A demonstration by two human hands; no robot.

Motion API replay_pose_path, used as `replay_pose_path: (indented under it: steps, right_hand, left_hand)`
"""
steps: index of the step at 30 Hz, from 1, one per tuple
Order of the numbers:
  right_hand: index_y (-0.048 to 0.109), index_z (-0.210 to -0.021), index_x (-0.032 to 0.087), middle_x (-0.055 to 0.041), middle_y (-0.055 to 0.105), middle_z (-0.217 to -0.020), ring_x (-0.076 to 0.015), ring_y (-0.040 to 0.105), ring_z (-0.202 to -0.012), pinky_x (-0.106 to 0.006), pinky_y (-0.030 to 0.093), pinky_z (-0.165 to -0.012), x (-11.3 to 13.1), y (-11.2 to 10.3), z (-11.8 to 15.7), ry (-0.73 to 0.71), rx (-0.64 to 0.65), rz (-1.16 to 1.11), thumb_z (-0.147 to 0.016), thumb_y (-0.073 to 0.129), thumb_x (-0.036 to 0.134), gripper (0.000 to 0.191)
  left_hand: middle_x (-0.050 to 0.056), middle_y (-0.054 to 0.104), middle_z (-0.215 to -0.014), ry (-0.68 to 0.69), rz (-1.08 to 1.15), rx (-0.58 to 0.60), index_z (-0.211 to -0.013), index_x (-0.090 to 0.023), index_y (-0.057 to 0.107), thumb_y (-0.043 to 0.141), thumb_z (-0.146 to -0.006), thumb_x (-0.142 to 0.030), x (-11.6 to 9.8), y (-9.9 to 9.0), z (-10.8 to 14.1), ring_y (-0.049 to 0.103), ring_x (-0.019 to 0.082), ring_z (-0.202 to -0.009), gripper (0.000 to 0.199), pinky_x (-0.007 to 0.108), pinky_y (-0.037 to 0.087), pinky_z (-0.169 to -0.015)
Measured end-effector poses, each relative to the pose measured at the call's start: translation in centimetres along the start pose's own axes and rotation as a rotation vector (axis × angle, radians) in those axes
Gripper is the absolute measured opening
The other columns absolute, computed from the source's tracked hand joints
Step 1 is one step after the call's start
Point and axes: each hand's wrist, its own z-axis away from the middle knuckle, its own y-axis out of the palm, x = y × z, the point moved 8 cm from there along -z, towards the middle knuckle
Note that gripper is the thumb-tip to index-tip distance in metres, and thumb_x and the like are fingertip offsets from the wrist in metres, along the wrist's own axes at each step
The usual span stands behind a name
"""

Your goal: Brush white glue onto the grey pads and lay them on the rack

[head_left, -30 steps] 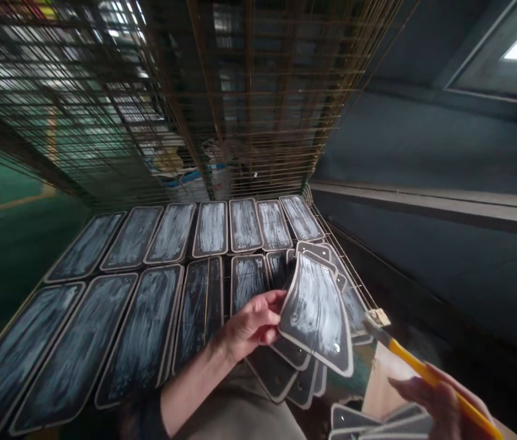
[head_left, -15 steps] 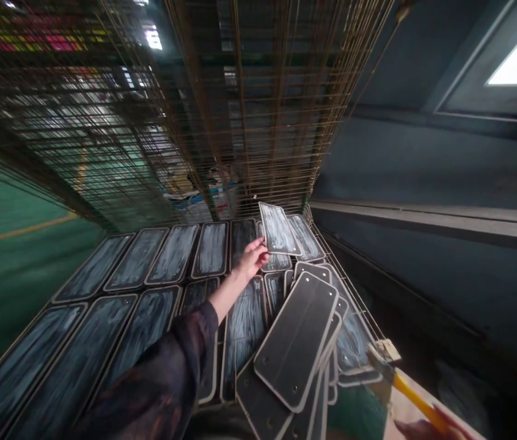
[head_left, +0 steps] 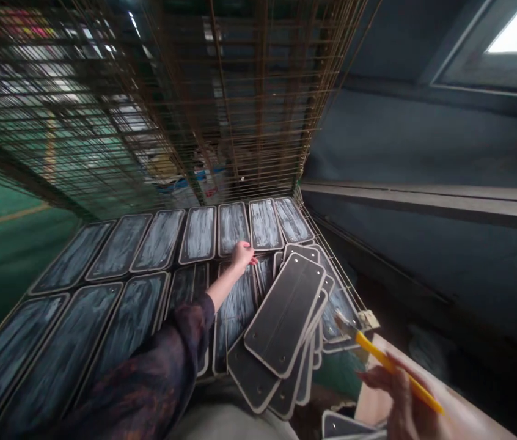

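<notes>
Thin dark rounded panels with whitish streaks lie in two rows on a wire rack. My left hand [head_left: 244, 253] is just over the near edge of one streaked panel [head_left: 264, 223] in the back row, fingers curled; whether it still touches the panel is unclear. My right hand [head_left: 400, 391], at the lower right, is closed round a yellow-handled brush [head_left: 396, 370], its bristles pointing up and left near a panel on the rack's right side. Between my hands sits a fanned stack of plain dark panels [head_left: 286, 313] with pale edges.
Wire mesh shelving [head_left: 258, 110] rises behind the panels. A grey-blue wall [head_left: 423, 140] with a ledge runs along the right. Below it, a pale board [head_left: 371, 397] lies beside my right hand, with more dark panels [head_left: 345, 426] at the bottom edge. Green floor shows left.
The panel that was tilted up by my left hand now lies flat in the back row. My right hand and the brush have come further into view. The whole view has shifted slightly.
</notes>
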Motion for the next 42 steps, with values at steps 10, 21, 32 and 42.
replay_pose_path:
  steps: [10,21,32,42]
  right_hand:
    - [0.056,-0.115,0.022,-0.0028,0.069,-0.082,-0.0185,0.069,-0.070,-0.031,0.055,-0.067,1.1,7.2,-2.2,-0.319,0.341,0.227,-0.095,0.043,0.033,0.026]
    - [0.059,-0.111,0.021,-0.0032,0.071,-0.080,-0.0184,0.067,-0.066,-0.026,0.046,-0.061,2.4,14.2,-7.9,-0.584,0.363,0.641,-0.096,0.039,0.038,0.031]
    - [0.058,-0.105,0.023,0.0000,0.068,-0.072,-0.0177,0.067,-0.063,-0.026,0.049,-0.059,2.6,13.0,-5.2,-0.391,0.633,0.529,-0.096,0.038,0.043,0.031]
    - [0.058,-0.110,0.020,-0.0026,0.070,-0.076,-0.0194,0.066,-0.064,-0.027,0.045,-0.058,1.9,14.8,-5.9,-0.619,0.516,0.684,-0.097,0.037,0.038,0.030]
  left_hand:
    - [-0.002,0.057,-0.065,0.165,-0.611,0.240,-0.089,-0.018,0.062,0.061,-0.080,-0.042,4.7,-0.7,11.1,0.052,0.011,-0.056,0.026,0.023,0.036,-0.054]
    - [0.005,0.059,-0.096,0.222,-0.807,0.128,-0.093,-0.019,0.056,0.070,-0.073,-0.040,6.1,0.5,14.2,0.060,0.019,-0.080,0.032,0.028,0.042,-0.068]
    - [0.001,0.058,-0.083,0.231,-0.727,0.041,-0.084,-0.020,0.051,0.073,-0.071,-0.035,6.1,0.4,14.9,0.057,0.016,-0.070,0.030,0.026,0.040,-0.062]
    - [-0.008,0.051,-0.052,-0.204,-0.101,0.296,-0.079,-0.021,0.038,0.059,-0.080,-0.041,9.4,1.7,14.4,0.053,0.012,-0.034,0.029,0.018,0.033,-0.032]
